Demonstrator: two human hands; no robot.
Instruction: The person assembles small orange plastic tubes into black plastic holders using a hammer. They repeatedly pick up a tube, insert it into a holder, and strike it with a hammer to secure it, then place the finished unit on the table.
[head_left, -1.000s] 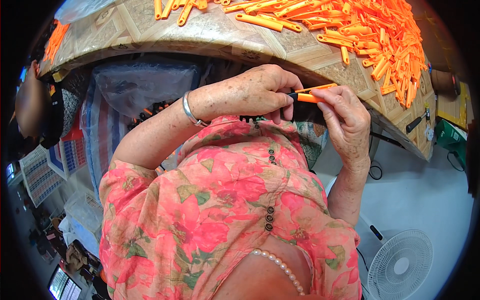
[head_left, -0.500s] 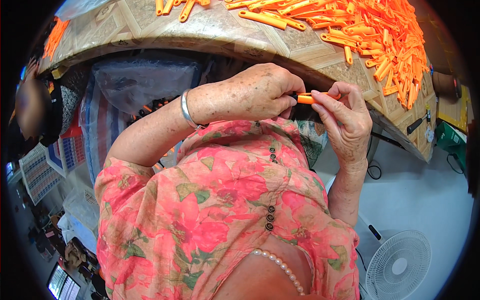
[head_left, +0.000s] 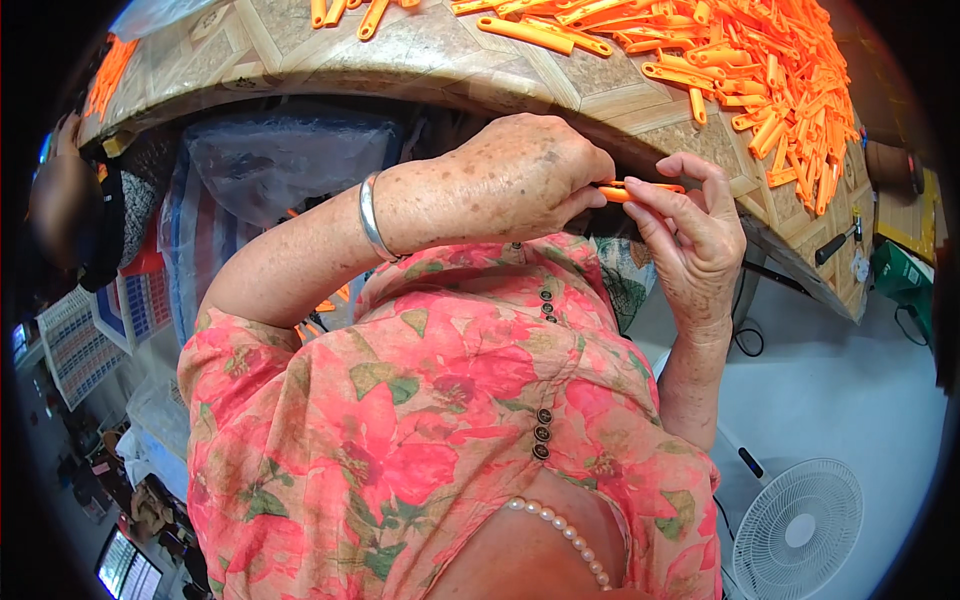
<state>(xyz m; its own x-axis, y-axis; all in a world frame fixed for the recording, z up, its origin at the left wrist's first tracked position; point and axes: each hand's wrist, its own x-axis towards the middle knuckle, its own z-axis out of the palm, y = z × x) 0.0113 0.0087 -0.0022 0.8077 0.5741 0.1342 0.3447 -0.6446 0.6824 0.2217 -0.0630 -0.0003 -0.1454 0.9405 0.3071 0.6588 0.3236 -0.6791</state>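
Note:
A slim orange plastic handle [head_left: 617,194] spans the gap between my two hands, just off the table's near edge. My left hand [head_left: 535,175], its back toward the view, is closed at one end of the handle; its fingertips are mostly hidden. On the other side my right hand [head_left: 695,220] pinches the handle between thumb and forefinger, with the other fingers curled loosely behind. A thin dark strip shows along the handle, too small to make out. Beyond my hands, a big heap of similar orange handles [head_left: 760,75] covers the table's right part.
The patterned table [head_left: 400,65] curves across the top. Several loose handles lie at its far edge, and a dark-handled tool [head_left: 835,250] rests at its right corner. A plastic-lined blue container [head_left: 290,165] stands below. A white fan [head_left: 798,530] stands lower right; another person [head_left: 70,210] is far left.
The handle has turned slightly, so a narrower side of it shows. My left hand has shifted a little, its knuckles higher. My right fingers have spread slightly.

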